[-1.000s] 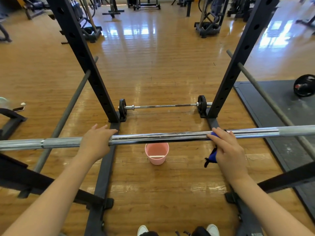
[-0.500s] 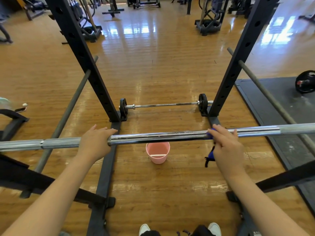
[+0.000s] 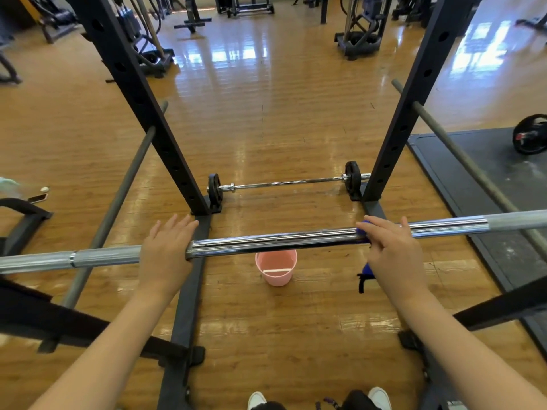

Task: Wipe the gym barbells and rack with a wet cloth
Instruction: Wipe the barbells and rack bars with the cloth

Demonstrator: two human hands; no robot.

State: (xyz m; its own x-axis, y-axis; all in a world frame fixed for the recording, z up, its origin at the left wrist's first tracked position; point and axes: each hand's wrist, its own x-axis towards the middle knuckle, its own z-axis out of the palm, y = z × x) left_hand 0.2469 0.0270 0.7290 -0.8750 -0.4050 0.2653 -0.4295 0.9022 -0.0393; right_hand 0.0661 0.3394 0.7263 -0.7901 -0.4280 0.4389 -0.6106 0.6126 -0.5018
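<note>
A chrome barbell (image 3: pixel 275 242) lies across the black rack (image 3: pixel 139 93) at waist height, running from left edge to right edge. My left hand (image 3: pixel 165 255) rests on top of the bar with fingers straight. My right hand (image 3: pixel 390 253) presses a blue cloth (image 3: pixel 364 229) onto the bar; a tail of the cloth hangs below the hand. A second, thinner barbell (image 3: pixel 284 182) with small black plates lies on the floor between the rack's uprights.
A pink bucket (image 3: pixel 276 267) stands on the wooden floor under the bar. Grey safety rods (image 3: pixel 118 196) slope along both sides of the rack. A dark mat (image 3: pixel 488 184) with a black plate (image 3: pixel 529 134) lies right. A phone (image 3: pixel 38 198) lies far left.
My right hand with the cloth has slid slightly left along the bar. My left hand's fingers have straightened and lifted a little. The view has shifted slightly.
</note>
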